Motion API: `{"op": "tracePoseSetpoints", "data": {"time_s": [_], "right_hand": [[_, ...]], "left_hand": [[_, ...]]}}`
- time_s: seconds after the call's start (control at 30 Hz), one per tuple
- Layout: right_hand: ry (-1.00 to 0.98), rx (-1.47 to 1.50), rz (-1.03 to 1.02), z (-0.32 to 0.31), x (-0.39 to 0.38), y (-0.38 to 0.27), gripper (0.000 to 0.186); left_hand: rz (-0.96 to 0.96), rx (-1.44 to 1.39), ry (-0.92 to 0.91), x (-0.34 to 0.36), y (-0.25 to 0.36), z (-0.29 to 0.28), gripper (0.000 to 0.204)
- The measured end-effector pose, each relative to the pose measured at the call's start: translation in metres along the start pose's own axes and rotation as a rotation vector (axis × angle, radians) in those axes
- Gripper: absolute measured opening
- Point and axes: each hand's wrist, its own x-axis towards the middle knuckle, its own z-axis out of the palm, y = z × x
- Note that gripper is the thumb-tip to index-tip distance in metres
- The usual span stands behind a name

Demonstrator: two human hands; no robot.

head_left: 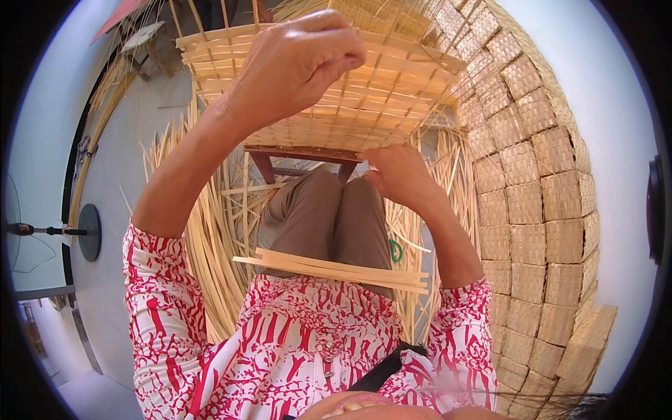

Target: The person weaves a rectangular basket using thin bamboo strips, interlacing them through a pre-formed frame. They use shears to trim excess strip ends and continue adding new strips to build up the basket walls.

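A half-woven panel of pale bamboo strips (392, 91) rests on a low dark wooden stool (308, 152) in front of my knees. Loose upright strips stick out past its far edge. My left hand (304, 66) is raised over the panel's middle, its fingers curled into a pinch. What lies between those fingertips, if anything, is hidden. At the panel's near right corner, my right hand (402, 173) has its fingers bent closed against the edge. Across my lap lies a small bunch of flat strips (336, 269).
Long loose strips (203, 280) cover the floor on both sides of my legs. Stacked woven blocks (535, 203) line the wall at right. A green loop (396, 250) sits beside my right thigh. A standing fan (52, 229) is at far left.
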Motion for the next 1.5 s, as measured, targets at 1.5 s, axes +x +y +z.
{"op": "tracePoseSetpoints", "data": {"time_s": [1.5], "right_hand": [[0.967, 0.324, 0.001, -0.067, 0.056, 0.002, 0.012]], "left_hand": [[-0.389, 0.186, -0.018, -0.024, -0.011, -0.033, 0.03]]}}
